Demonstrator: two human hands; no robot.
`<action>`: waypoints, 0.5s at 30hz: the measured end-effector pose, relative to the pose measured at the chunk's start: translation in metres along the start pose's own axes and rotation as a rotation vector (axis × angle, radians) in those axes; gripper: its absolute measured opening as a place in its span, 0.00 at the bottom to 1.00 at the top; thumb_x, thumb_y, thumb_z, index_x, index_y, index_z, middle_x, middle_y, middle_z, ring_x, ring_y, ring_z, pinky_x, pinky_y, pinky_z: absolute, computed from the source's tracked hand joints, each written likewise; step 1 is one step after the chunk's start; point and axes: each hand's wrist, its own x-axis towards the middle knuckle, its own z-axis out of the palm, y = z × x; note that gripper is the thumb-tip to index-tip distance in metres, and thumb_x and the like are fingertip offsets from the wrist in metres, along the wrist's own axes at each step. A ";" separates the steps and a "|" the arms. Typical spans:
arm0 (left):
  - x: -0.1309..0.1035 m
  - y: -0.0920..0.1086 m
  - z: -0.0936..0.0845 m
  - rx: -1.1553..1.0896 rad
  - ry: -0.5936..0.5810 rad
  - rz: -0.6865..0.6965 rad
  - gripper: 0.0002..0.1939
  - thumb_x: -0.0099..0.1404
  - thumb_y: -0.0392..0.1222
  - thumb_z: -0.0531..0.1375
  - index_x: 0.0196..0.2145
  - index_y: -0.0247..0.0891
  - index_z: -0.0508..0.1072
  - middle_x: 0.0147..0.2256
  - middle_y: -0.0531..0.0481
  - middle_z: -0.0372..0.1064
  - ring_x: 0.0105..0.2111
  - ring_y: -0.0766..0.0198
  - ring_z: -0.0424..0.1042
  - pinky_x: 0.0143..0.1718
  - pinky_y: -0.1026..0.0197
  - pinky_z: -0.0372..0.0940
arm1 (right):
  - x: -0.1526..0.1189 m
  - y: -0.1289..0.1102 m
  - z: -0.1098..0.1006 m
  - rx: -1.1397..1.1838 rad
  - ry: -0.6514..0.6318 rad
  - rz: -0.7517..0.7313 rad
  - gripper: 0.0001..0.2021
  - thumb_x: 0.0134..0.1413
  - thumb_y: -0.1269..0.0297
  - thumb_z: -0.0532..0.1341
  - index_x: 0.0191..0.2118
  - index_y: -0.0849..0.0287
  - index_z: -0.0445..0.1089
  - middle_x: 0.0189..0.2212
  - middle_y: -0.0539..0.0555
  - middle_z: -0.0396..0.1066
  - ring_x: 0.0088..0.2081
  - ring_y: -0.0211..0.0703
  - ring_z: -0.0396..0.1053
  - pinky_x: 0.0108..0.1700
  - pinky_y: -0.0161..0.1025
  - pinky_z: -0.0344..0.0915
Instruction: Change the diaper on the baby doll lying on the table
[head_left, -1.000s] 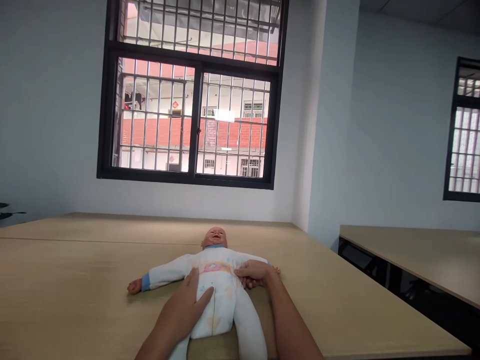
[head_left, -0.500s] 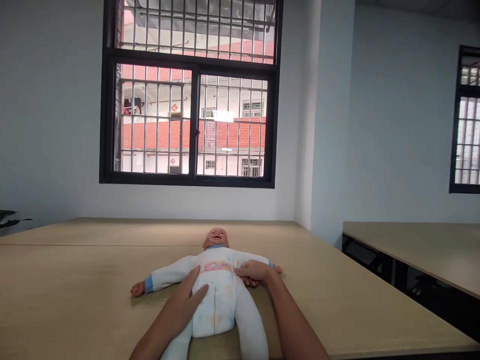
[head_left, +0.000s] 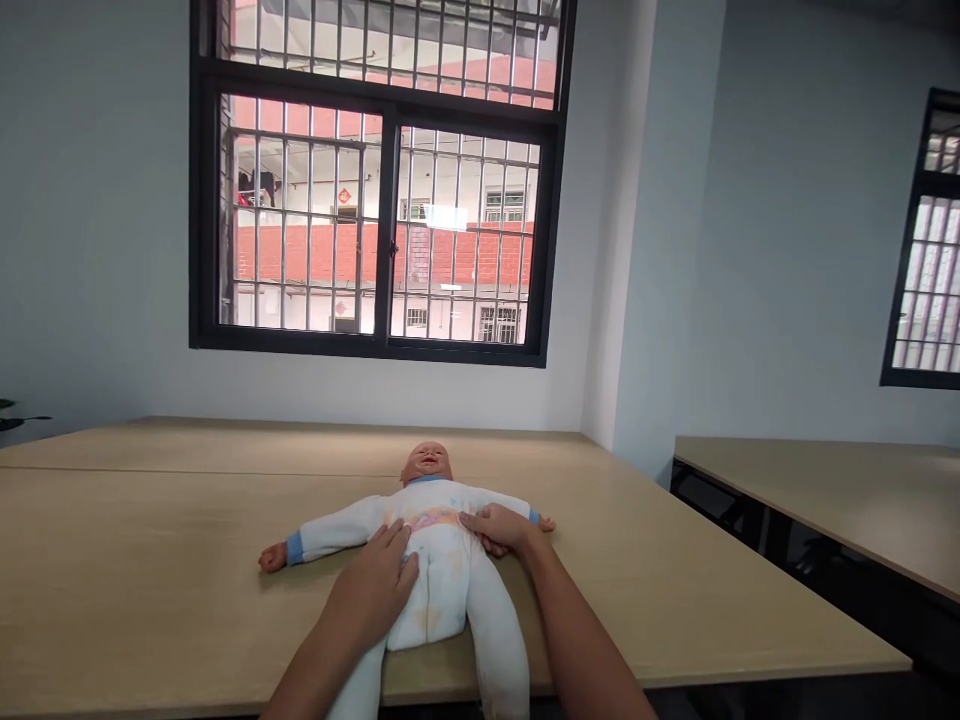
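A baby doll (head_left: 375, 520) in a white suit with blue cuffs lies on its back, head away from me and arms spread. Around its hips is a white diaper (head_left: 442, 590) with a coloured print band at the waist and a line down the front. My left hand (head_left: 382, 575) rests on the diaper's left side, fingers stretched out and thumb apart. At the right end of the waistband my right hand (head_left: 504, 527) pinches the diaper's edge between thumb and fingers; its other fingers curl beneath and are partly hidden.
The doll lies on a light wooden table (head_left: 172, 580), legs towards the near edge. A second table (head_left: 825, 500) stands to the right across a gap. Behind are a wall and a barred window (head_left: 386, 230). Leaf tips (head_left: 22, 422) show at the far left.
My left hand has shifted slightly right, further onto the diaper's front. The right hand stays at the waistband's right end. The whole view has tilted a little.
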 end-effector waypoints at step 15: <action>-0.005 0.006 -0.010 -0.052 0.041 -0.002 0.12 0.70 0.44 0.46 0.40 0.38 0.67 0.44 0.41 0.70 0.48 0.54 0.69 0.48 0.56 0.61 | -0.001 -0.004 0.004 0.001 0.025 0.001 0.28 0.57 0.38 0.56 0.17 0.54 0.58 0.11 0.50 0.54 0.16 0.35 0.49 0.18 0.36 0.44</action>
